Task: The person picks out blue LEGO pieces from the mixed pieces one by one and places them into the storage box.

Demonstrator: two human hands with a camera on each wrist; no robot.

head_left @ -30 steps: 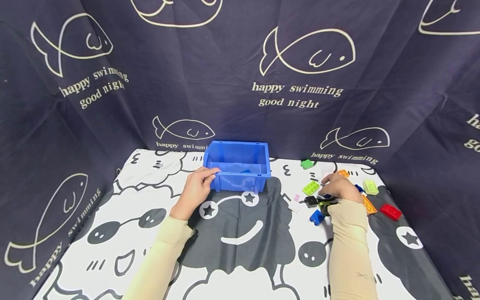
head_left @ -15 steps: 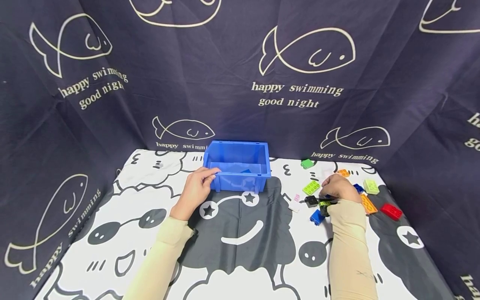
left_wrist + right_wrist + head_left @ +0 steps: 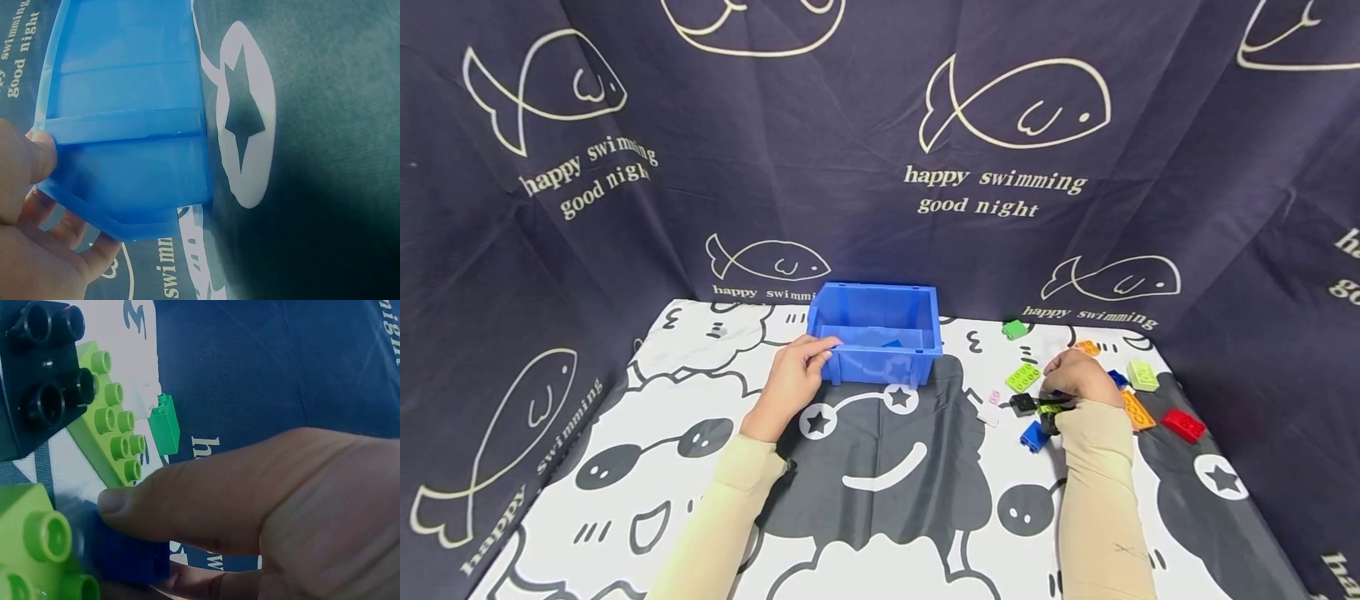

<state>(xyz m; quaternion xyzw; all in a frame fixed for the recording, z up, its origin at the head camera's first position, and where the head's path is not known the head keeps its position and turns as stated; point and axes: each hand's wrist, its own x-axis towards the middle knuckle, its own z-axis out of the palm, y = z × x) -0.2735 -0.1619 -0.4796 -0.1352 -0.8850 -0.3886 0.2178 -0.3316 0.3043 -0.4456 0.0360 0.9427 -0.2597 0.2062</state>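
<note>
My left hand grips the front left corner of a blue plastic bin, thumb over the rim and fingers below the outside, as the left wrist view shows. A blue piece lies inside the bin. On the right, my right hand reaches down among loose toy bricks. In the right wrist view its thumb and fingers pinch a dark blue brick, partly hidden. Around it are a black brick, a lime eight-stud brick, another lime brick and a green brick.
Another blue brick and a white brick lie nearer the bin. Right of the hand are an orange brick, a pale lime brick and a red brick. A dark curtain hangs behind.
My right hand has shifted very slightly right, and the red and orange bricks beside it look nudged slightly. The left hand and bin stay in place.
</note>
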